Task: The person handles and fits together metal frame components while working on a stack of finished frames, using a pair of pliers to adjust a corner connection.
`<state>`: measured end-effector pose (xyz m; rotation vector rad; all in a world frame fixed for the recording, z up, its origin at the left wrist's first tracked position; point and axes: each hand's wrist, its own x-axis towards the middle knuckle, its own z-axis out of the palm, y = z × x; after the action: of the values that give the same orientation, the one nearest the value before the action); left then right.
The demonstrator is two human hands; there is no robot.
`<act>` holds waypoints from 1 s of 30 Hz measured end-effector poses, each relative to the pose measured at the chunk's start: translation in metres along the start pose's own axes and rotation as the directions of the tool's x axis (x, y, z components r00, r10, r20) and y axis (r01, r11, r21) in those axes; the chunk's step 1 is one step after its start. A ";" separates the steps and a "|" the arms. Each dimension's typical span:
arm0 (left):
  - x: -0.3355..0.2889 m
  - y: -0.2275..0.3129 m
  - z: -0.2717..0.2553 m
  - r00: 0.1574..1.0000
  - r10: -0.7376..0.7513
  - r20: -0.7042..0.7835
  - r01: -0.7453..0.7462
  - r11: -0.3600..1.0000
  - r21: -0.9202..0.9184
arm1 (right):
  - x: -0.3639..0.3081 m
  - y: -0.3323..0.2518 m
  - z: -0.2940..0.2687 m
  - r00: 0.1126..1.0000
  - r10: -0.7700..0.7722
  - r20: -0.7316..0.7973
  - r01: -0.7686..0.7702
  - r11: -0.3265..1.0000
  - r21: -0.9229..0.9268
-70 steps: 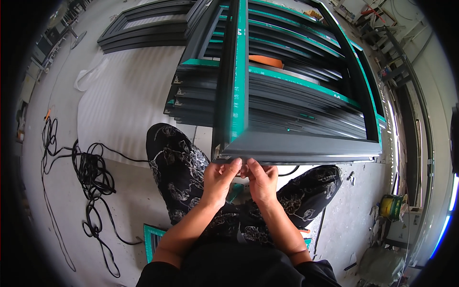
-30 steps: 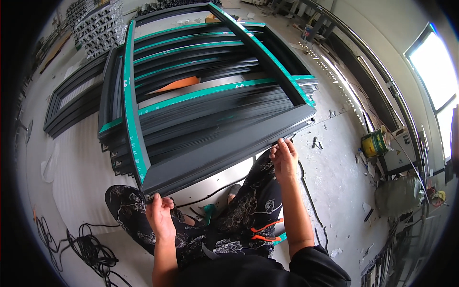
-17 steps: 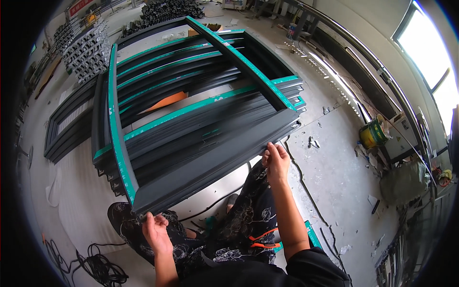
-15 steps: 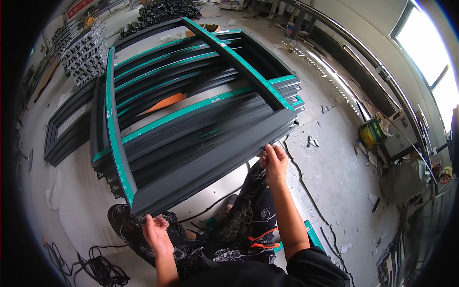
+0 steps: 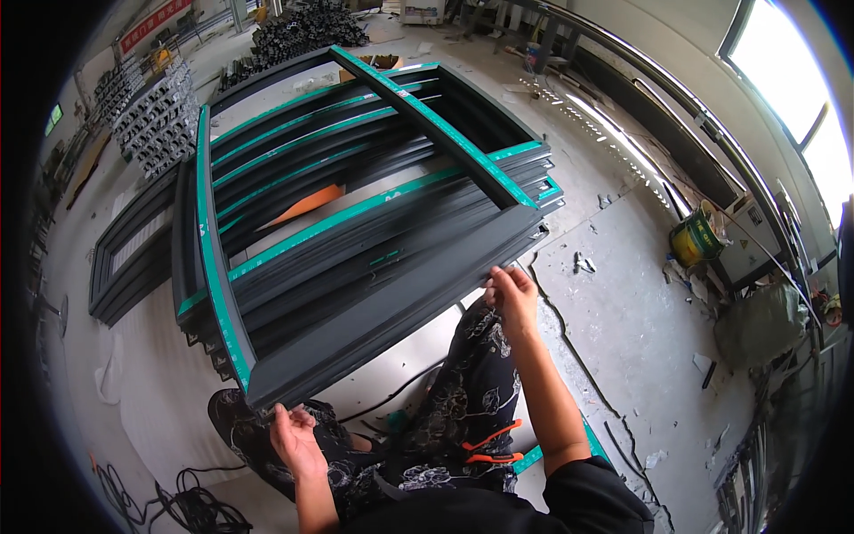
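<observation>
A dark grey window frame (image 5: 382, 316) with green tape strips along its bars slants over a stack of similar frames (image 5: 485, 93). My left hand (image 5: 298, 440) pinches the lower edge at its near left corner, palm partly turned up. Farther right, my right hand (image 5: 513, 294) grips the same near rail close to its right end, thumb and fingers together at the edge. An orange piece (image 5: 307, 203) shows through the frame's opening. Orange-handled pliers (image 5: 494, 458) rest against my patterned trousers, their jaws hidden.
Smaller dark frames (image 5: 133, 254) stand to the left, with metal profiles (image 5: 158, 116) stacked behind. Black cable (image 5: 200, 507) coils at the lower left. To the right are a yellow-green bucket (image 5: 696, 238), a filled sack (image 5: 761, 325) and scattered floor scraps.
The view has shifted slightly, and the background sits a little lower at the top. Both hands keep their grip on the window frame, which has hardly moved against the stack.
</observation>
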<state>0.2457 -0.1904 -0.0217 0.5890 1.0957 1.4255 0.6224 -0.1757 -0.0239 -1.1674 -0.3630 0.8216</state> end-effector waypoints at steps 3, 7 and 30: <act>0.001 -0.001 -0.001 1.000 0.024 -0.013 -0.024 1.000 0.005 | 0.038 -0.012 -0.029 0.989 -0.061 -0.137 0.061 0.998 -0.007; 0.001 0.000 -0.002 1.000 -0.001 -0.013 0.001 1.000 -0.014 | 0.066 -0.025 -0.048 0.989 -0.047 -0.143 0.038 0.997 -0.066; 0.000 -0.005 0.000 0.996 -0.054 0.074 0.054 0.999 0.009 | -0.009 -0.010 0.000 0.982 0.178 0.055 -0.173 0.981 -0.089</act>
<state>0.2484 -0.1910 -0.0260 0.6086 1.0513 1.3435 0.6202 -0.1843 -0.0134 -1.2666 -0.3518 1.0065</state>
